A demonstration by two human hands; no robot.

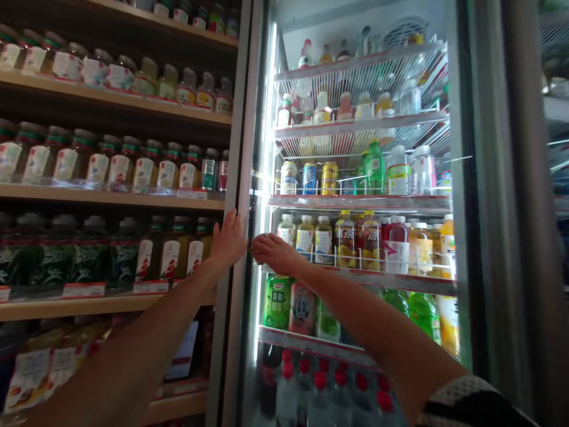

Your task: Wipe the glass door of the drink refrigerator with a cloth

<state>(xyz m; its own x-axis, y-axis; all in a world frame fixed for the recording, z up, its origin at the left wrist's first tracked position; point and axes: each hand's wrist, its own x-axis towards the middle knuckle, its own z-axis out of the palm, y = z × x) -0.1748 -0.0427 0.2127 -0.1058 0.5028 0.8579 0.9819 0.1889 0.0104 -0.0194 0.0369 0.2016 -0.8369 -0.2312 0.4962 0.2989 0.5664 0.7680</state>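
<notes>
A tall drinks cooler (362, 202) with a glass door and lit wire shelves stands in front of me. My left hand (229, 239) lies against the metal frame (235, 148) at the cooler's left side, its fingers spread and pointing up. Just right of it, my right hand (274, 254) is at the left edge of the door, fingers bent together around or against that edge. Whether it grips a handle there is hidden. Behind the right hand and forearm are tea bottles (304, 236) and green bottles (278, 302).
Wooden shelves (111, 191) on the left hold rows of labelled bottles (66, 163). Red-capped bottles (319, 394) stand at the bottom of the cooler. Another rack (558, 110) shows at the right edge, past a dark vertical frame (502, 178).
</notes>
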